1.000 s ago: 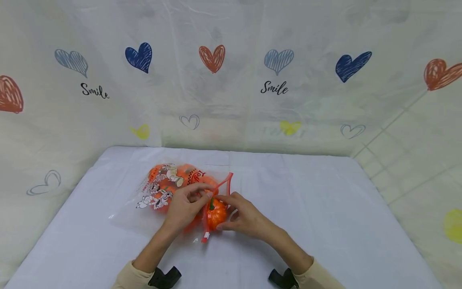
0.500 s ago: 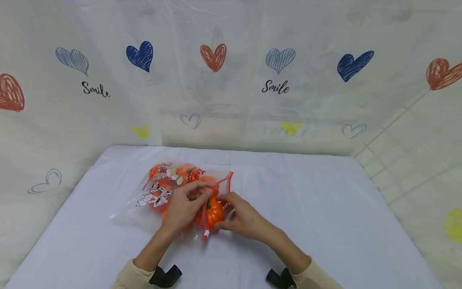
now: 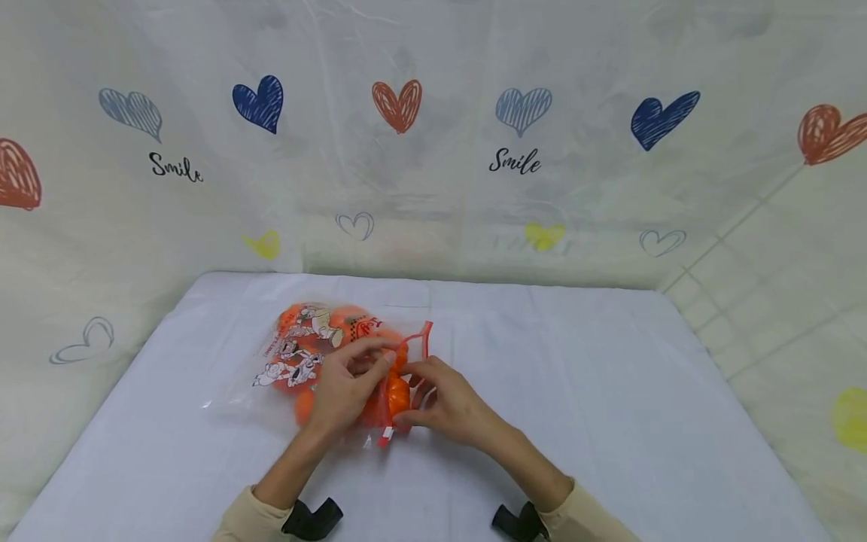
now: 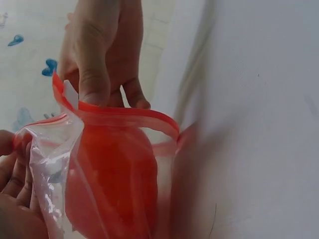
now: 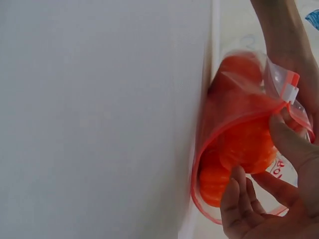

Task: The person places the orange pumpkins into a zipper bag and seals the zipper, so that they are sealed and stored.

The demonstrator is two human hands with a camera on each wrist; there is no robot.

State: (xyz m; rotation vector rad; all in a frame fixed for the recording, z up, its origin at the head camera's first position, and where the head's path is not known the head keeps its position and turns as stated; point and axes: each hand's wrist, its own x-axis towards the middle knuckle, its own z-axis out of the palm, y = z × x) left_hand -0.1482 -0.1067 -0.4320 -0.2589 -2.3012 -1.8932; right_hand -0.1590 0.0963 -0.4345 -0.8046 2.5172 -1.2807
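A clear zip bag [image 3: 281, 373] with cartoon print and a red zip edge lies on its side, full of orange pumpkins. At its rim, my left hand [image 3: 342, 388] pinches the red edge and keeps the mouth apart. My right hand [image 3: 452, 399] holds a small orange toy pumpkin [image 5: 249, 144] between thumb and fingertips, partly inside the mouth. Another pumpkin [image 5: 213, 181] sits just beyond it in the right wrist view. Through the film, the left wrist view has a large orange shape [image 4: 114, 184]. A white slider [image 5: 289, 93] is at one end of the zip.
A white cloth covers the table [image 3: 576, 391]. Behind it hangs a pale curtain [image 3: 447, 181] printed with hearts and the word Smile. Black wrist mounts [image 3: 313, 519] stick out from both sleeves.
The right hand has moved left with the small pumpkin, which now sits deeper in the bag's mouth and shows less. The left hand keeps its place at the rim.
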